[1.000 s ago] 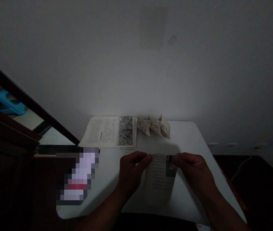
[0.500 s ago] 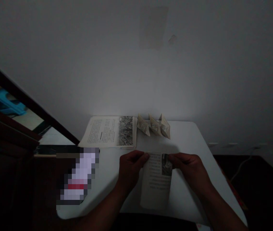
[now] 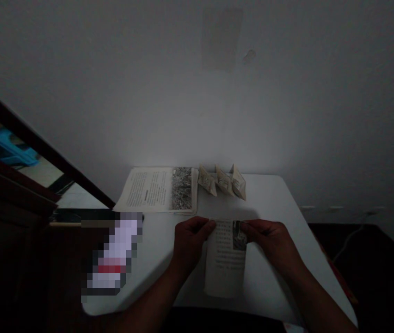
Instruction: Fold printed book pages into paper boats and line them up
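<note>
A printed sheet of paper [image 3: 225, 273], with a small dark picture near its top right corner, is held up over the near part of the white table. My left hand [image 3: 192, 236] pinches its upper left edge between thumb and fingers. At the upper right edge, my right hand [image 3: 266, 233] grips it the same way. The sheet looks folded into a narrow upright rectangle, though its back is hidden. Beyond my hands, three folded paper boats [image 3: 224, 181] stand in a row beside a stack of printed pages [image 3: 151, 189].
The white table [image 3: 269, 194] stands against a grey wall [image 3: 148, 92]. A blurred, pixelated phone-like object [image 3: 119, 254] lies at its left edge. Further left are a dark-framed mirror [image 3: 44, 143] and dark furniture. A thin cable [image 3: 347, 238] hangs at the right.
Both hands keep their pinch on the sheet. Its lower edge has risen slightly and shifted a little right; my right hand has moved slightly left.
</note>
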Available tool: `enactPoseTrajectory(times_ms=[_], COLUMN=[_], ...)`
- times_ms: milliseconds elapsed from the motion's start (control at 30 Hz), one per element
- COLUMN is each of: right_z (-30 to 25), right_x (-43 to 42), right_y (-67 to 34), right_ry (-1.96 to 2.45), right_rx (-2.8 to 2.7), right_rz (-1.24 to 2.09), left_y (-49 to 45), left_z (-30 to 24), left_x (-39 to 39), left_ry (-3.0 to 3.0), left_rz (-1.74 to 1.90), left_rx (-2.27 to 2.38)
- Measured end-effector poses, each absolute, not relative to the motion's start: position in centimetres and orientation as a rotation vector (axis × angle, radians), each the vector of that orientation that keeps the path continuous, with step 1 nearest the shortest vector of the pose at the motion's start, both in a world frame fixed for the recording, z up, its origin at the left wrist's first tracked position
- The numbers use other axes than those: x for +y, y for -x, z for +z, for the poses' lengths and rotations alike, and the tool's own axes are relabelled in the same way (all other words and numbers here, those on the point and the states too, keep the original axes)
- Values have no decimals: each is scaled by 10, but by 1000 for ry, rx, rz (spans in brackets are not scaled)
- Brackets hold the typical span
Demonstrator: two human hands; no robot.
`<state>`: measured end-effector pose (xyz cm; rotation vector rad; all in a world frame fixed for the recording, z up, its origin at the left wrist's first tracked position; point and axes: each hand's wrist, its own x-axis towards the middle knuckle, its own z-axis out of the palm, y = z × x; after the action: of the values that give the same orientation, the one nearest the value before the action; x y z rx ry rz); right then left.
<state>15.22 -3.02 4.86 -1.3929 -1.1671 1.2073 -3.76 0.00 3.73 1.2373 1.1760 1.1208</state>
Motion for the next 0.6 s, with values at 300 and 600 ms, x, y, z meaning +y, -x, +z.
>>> enactPoseTrajectory(times_ms=[300, 600], right_z=[49, 51], right_x=[-31, -31], right_y=[-153, -152], right_ry=[1395, 1383], right_rx=[-1168, -1131], right_rz=[1208, 1235], left_y=[38, 38], left_z=[40, 39], left_x=[-1, 0], left_ry=[-1214, -1199], left_rz=[1135, 1128], left_rx=[1167, 1167])
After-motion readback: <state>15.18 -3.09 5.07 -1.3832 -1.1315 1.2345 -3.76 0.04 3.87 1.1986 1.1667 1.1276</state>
